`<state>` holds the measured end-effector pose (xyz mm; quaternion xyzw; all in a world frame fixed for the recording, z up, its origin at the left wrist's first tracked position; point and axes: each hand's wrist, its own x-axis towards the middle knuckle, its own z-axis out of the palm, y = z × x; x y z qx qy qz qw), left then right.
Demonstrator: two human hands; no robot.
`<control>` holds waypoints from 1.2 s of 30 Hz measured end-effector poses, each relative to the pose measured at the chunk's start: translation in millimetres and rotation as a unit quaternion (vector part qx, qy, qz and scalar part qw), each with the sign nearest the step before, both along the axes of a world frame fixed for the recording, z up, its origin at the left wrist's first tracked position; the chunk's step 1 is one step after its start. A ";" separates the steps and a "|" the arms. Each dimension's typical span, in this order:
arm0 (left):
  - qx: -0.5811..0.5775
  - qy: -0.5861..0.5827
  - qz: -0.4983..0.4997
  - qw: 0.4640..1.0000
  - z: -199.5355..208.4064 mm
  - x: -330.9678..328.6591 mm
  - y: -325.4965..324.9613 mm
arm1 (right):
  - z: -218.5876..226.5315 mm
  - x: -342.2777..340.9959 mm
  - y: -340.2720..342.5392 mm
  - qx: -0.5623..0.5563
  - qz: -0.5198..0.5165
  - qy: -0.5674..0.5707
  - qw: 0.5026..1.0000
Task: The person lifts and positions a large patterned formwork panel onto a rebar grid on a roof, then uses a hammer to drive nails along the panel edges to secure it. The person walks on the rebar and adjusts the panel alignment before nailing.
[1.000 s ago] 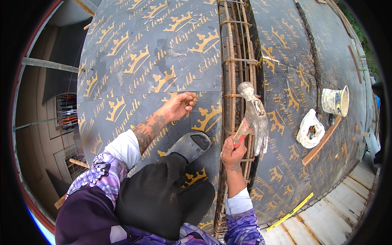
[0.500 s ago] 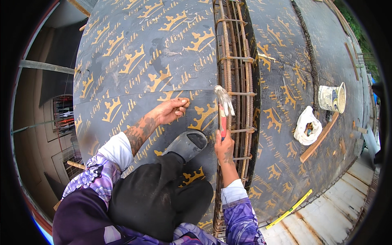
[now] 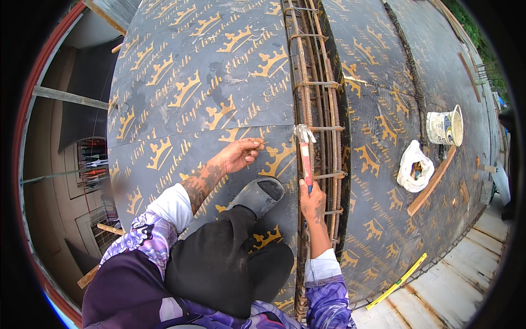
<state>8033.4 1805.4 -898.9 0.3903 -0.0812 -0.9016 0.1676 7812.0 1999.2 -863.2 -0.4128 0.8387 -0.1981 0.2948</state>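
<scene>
Dark formwork panels [image 3: 208,82] printed with gold crowns carry everything. Nearest, the right hand [image 3: 312,200] clenches a red-handled hammer [image 3: 304,153] beside the rebar cage [image 3: 318,109]; the left hand [image 3: 238,154] pinches a nail [image 3: 260,145] against the panel. Farther right lie a white bag [image 3: 413,164] and a white bucket [image 3: 445,127].

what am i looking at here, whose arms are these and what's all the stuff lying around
This is one picture from a wide fisheye camera worn on a person's head, looking down, so straight edges look bent. The arms are the wearer's own. They crouch on dark panels printed with gold crowns, one sandal showing. The left hand rests on a panel and pinches something thin, likely a nail. The right hand holds a red-handled hammer, head up, beside a rusty rebar cage running between the panels. To the right lie a white bucket, a white bag, a wooden strip and a yellow level.
</scene>
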 end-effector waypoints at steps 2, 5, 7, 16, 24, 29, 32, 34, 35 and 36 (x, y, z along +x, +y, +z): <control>-0.006 0.032 -0.045 0.998 4.0 -1.7 3.5 | 31.5 4.5 46.9 -0.004 -0.061 -0.048 0.997; 0.017 0.054 -0.066 0.996 30.5 -8.1 12.0 | 72.3 32.2 157.0 0.065 -0.132 -0.037 0.988; 0.017 0.074 -0.075 0.994 57.0 -5.6 14.0 | 89.2 72.7 241.7 0.141 -0.194 -0.021 0.971; -0.171 0.134 -0.177 0.960 243.7 -48.7 -17.7 | 66.9 353.5 557.5 0.215 -0.744 -0.167 0.610; -0.257 0.183 -0.379 0.870 341.6 -103.5 41.8 | 56.7 436.9 609.9 0.169 -0.787 -0.310 0.506; -0.259 0.172 -0.502 0.807 360.3 -137.6 126.5 | 72.9 417.0 621.8 0.142 -0.777 -0.360 0.496; -0.237 0.197 -0.583 0.752 365.3 -169.4 214.3 | 78.8 412.8 631.7 0.149 -0.735 -0.385 0.538; -0.234 0.192 -0.594 0.745 372.5 -176.2 288.3 | 64.0 420.3 640.6 0.133 -0.740 -0.368 0.547; -0.240 0.184 -0.596 0.744 380.6 -174.9 319.9 | 56.0 419.4 637.6 0.124 -0.737 -0.364 0.557; -0.238 0.170 -0.608 0.738 384.4 -172.8 355.2 | 56.0 420.6 635.2 0.113 -0.749 -0.363 0.542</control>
